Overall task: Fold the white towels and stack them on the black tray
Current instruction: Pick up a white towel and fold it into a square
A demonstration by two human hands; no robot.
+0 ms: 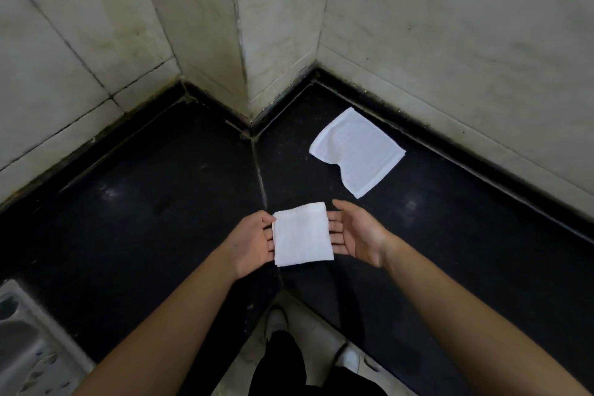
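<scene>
White folded towel [302, 235] held flat just above the black stone counter [160, 202], over the seam running out from the jutting wall corner, close to the counter's front edge. Nearly square, slightly longer front to back, long axis pointing away from the body along that seam, near end swung a little to the right. Left hand [254, 241] at its left edge: fingers slid underneath, thumb lying on the far left corner, pinching lightly. Right hand [356, 235] at its right edge: palm up, fingers straight and close together, tips hidden under the cloth, thumb spread wide and clear of it. Second towel [356, 151] lying flat on the counter, well apart, further back and to the right, near the back edge along the right wall [466, 42]. Set cornerwise, one corner aimed at the wall, the opposite one at the front edge, front-left side rumpled inward. Steel sink [22, 347] at the counter's near left end
</scene>
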